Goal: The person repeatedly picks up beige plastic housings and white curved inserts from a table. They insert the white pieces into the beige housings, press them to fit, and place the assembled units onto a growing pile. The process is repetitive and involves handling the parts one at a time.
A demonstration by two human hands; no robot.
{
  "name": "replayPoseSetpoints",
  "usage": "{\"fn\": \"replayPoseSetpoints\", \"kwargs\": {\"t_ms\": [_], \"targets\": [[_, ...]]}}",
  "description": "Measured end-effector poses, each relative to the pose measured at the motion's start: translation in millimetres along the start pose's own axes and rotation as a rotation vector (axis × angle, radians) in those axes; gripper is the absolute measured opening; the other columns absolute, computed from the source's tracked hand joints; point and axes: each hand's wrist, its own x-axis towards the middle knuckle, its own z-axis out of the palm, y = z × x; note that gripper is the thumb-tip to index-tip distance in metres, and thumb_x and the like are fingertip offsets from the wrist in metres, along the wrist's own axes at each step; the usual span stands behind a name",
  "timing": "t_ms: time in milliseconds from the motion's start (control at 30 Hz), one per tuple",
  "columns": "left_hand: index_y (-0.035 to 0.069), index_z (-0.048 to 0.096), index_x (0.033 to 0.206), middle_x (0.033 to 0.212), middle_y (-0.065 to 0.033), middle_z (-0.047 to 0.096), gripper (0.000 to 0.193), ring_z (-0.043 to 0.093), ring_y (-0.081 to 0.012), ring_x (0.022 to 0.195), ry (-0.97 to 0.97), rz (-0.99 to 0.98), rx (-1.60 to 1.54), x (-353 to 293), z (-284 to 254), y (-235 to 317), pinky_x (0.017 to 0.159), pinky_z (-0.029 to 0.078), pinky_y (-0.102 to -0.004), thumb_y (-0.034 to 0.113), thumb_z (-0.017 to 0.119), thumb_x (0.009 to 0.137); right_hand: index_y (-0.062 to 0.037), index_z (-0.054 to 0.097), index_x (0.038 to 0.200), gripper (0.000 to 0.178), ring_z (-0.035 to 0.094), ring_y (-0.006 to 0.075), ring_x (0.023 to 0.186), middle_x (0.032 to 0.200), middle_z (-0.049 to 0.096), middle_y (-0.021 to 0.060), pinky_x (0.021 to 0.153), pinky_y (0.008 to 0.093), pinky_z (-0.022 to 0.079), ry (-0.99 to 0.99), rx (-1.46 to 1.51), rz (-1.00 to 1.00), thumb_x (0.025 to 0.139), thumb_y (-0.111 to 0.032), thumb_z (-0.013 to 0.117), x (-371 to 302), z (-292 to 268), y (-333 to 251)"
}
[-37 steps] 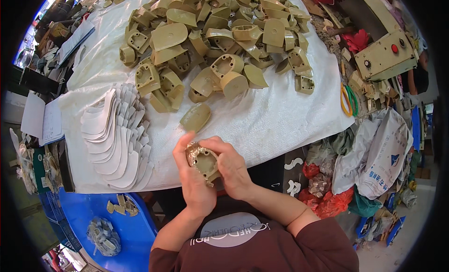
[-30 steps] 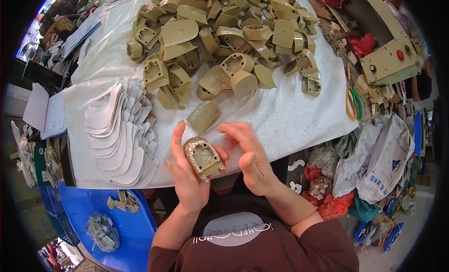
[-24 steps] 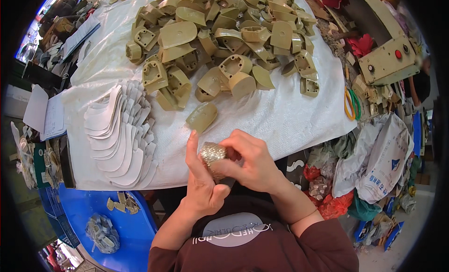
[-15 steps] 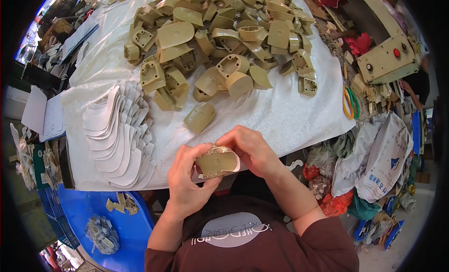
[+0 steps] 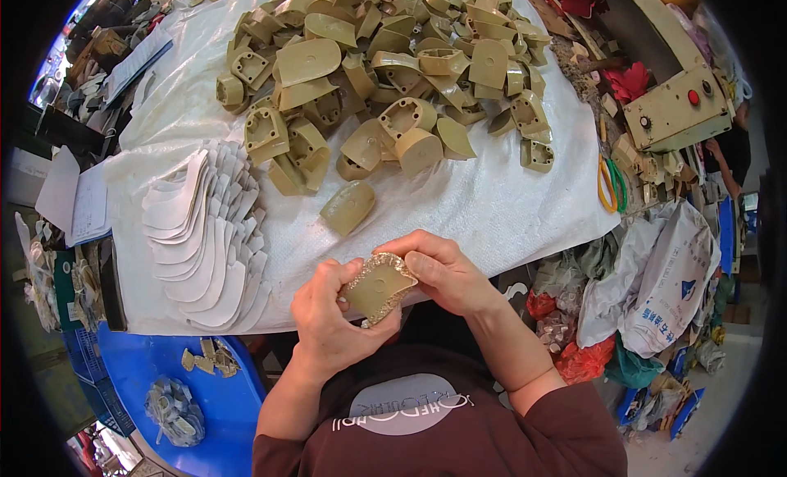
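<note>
Just off the near edge of the table, both my hands hold one olive plastic shoe heel, with a glittery gold covering folded around its rim. My left hand grips it from the left, thumb and fingers wrapped round its side. The thumb and fingers of my right hand pinch the covering at the upper right edge. A bare heel lies alone on the table beyond my hands. Left of them, curved white cut pieces overlap in a fanned stack. Farther back rises a big pile of bare heels.
White woven sheeting covers the table. At its right edge lie scissors with orange and green handles, below a control box. Plastic bags crowd the lower right. A blue tub stands lower left, near an open notebook.
The held heel has tilted and turned, showing more of its flat face and glittery rim. My right thumb has come over the upper right edge, where a white edge showed before.
</note>
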Motion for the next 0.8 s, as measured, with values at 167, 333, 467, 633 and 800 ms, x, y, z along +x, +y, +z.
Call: {"fn": "replayPoseSetpoints", "kwargs": {"t_ms": [167,333,467,633,800], "targets": [[0.001,0.045,0.088,0.066,-0.0109,0.053,0.049,0.054,-0.0231,0.050,0.084,0.032,0.223,-3.0,13.2,9.6,0.049,0.045,-0.0293,0.010,0.081,0.057,0.0002,0.060,0.105,0.024,0.058,0.0109,0.080,0.090,0.064,0.0042,0.071,0.0249,0.047,0.054,-0.450,-0.132,0.098,-0.017,0.046,-2.5,3.2,4.3],[-0.002,0.050,0.087,0.063,-0.0097,0.051,0.047,0.053,-0.0249,0.047,0.168,0.084,0.265,-1.6,20.5,5.4,0.044,0.044,-0.0319,0.012,0.081,0.055,0.0002,0.057,0.111,0.025,0.059,0.0112,0.088,0.095,0.063,0.0054,0.075,0.0257,0.048,0.157,-0.259,-0.119,0.097,-0.017,0.045,-1.6,7.5,16.4],[0.002,0.045,0.088,0.067,-0.0114,0.054,0.052,0.057,-0.0261,0.051,0.131,0.041,0.305,-3.7,14.6,5.5,0.047,0.047,-0.0322,0.015,0.085,0.057,0.0004,0.054,0.119,0.028,0.055,0.0105,0.091,0.102,0.060,0.0065,0.080,0.0249,0.046,0.061,0.080,-0.006,0.098,-0.016,0.045,-1.9,11.1,17.4],[0.002,0.046,0.086,0.068,-0.0121,0.055,0.049,0.058,-0.0274,0.053,0.160,0.029,0.327,-4.0,16.4,3.7,0.049,0.047,-0.0330,0.014,0.084,0.059,0.0008,0.050,0.125,0.033,0.055,0.0125,0.092,0.102,0.059,0.0061,0.083,0.0264,0.045,0.150,-0.402,-0.152,0.096,-0.014,0.048,-5.0,20.7,18.2],[0.001,0.047,0.085,0.067,-0.0115,0.054,0.046,0.057,-0.0269,0.053,0.163,0.073,0.324,-6.3,13.4,-3.0,0.049,0.047,-0.0332,0.014,0.084,0.059,0.0017,0.049,0.124,0.034,0.055,0.0143,0.089,0.100,0.058,0.0088,0.079,0.0281,0.046,0.164,-0.437,-0.284,0.093,-0.012,0.053,-6.6,29.9,26.3]]}}
